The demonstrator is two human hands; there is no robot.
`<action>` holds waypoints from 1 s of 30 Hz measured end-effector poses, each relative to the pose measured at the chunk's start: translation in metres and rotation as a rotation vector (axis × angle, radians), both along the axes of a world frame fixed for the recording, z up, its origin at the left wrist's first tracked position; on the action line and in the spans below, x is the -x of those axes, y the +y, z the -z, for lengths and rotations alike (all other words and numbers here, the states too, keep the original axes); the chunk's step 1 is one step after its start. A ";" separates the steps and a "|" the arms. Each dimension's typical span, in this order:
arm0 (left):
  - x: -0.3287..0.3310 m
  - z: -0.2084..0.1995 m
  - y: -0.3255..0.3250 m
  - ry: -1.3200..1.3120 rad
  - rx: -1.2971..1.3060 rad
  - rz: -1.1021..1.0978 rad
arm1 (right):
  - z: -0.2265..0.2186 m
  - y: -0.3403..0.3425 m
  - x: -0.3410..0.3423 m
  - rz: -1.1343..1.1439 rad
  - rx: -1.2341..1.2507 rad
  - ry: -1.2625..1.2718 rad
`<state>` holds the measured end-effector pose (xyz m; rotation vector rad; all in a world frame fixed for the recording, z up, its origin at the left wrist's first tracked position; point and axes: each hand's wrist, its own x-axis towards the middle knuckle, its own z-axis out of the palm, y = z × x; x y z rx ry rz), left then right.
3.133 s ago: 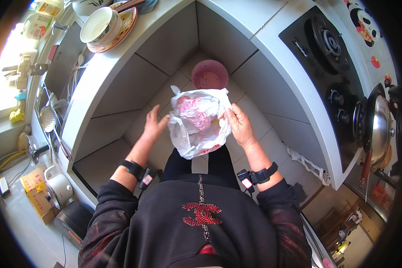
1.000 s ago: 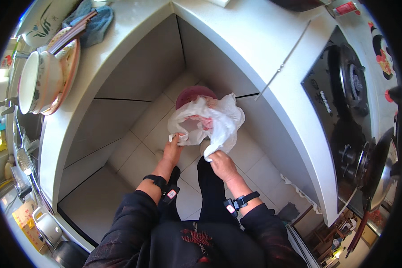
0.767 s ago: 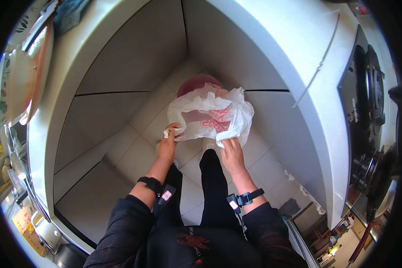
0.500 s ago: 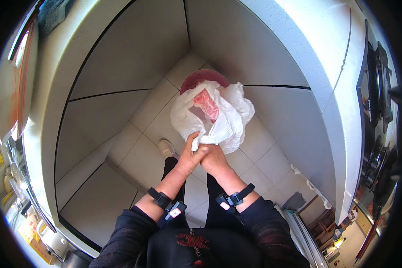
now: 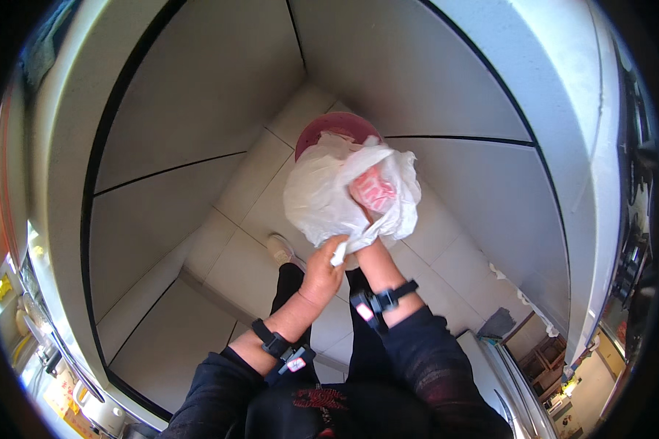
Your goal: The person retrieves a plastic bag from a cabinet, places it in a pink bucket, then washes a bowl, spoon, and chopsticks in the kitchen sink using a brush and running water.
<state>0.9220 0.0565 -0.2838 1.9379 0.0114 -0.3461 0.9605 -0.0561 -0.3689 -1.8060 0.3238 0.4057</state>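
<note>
A white plastic bag hangs in front of me, its mouth partly open. My left hand is closed on the bag's near edge, with a bunched white corner sticking out by the thumb. My right hand reaches into the bag from the near side; only the wrist and a bit of skin show, and its fingers are hidden. Inside the opening lies a pink-and-white crumpled item, just beyond the right hand; I cannot make out its kind. A round pink bin stands on the floor behind the bag, partly covered by it.
Grey cabinet fronts close in on both sides and meet at the far corner. A pale countertop curves along the right. Light tiles cover the floor, and my shoe stands left of the bag.
My right hand has moved away from the left and into the bag. The pink-and-white item now shows farther right, and the bag's opening has shifted right with it.
</note>
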 end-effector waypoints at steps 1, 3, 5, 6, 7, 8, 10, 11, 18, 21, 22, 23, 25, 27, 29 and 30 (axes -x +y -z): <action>0.000 -0.002 -0.002 0.049 0.006 0.028 | 0.013 -0.002 -0.010 -0.029 0.026 -0.029; 0.000 -0.004 -0.005 -0.081 0.047 0.041 | 0.031 -0.008 -0.030 -0.089 0.082 -0.087; 0.000 -0.003 -0.007 -0.007 0.053 -0.024 | 0.039 -0.013 -0.049 -0.154 0.144 -0.146; 0.001 -0.001 -0.009 0.007 0.053 -0.098 | 0.039 -0.013 -0.054 -0.209 0.187 -0.105; 0.003 0.002 -0.010 0.050 0.052 -0.173 | 0.038 -0.013 -0.060 -0.338 0.363 -0.150; 0.004 0.005 -0.009 0.094 0.126 -0.235 | 0.038 -0.003 -0.065 -0.369 0.454 -0.224; 0.004 0.014 -0.004 0.031 0.220 -0.302 | 0.036 0.016 -0.070 -0.343 0.606 -0.351; 0.003 0.018 0.000 0.000 0.289 -0.336 | 0.036 0.026 -0.075 -0.352 0.640 -0.348; -0.025 0.061 0.001 0.078 0.156 -0.215 | 0.065 0.004 -0.104 -0.153 0.553 -0.219; -0.048 0.078 -0.019 0.029 0.095 -0.046 | 0.089 -0.015 -0.106 -0.149 0.566 -0.136; -0.056 0.083 -0.025 0.066 0.176 -0.042 | 0.098 -0.018 -0.106 -0.160 0.576 -0.111; -0.063 0.087 -0.030 0.030 0.120 -0.011 | 0.107 -0.020 -0.105 -0.173 0.587 -0.084; -0.077 0.096 -0.037 -0.037 0.016 0.042 | 0.124 -0.022 -0.106 -0.195 0.609 -0.040; -0.090 0.106 -0.035 -0.065 -0.028 0.076 | 0.139 -0.023 -0.108 -0.223 0.634 -0.001; -0.098 0.115 -0.027 -0.021 -0.104 0.145 | 0.153 -0.022 -0.112 -0.248 0.659 0.034; -0.103 0.121 -0.023 -0.059 -0.131 0.150 | 0.160 -0.022 -0.114 -0.263 0.669 0.048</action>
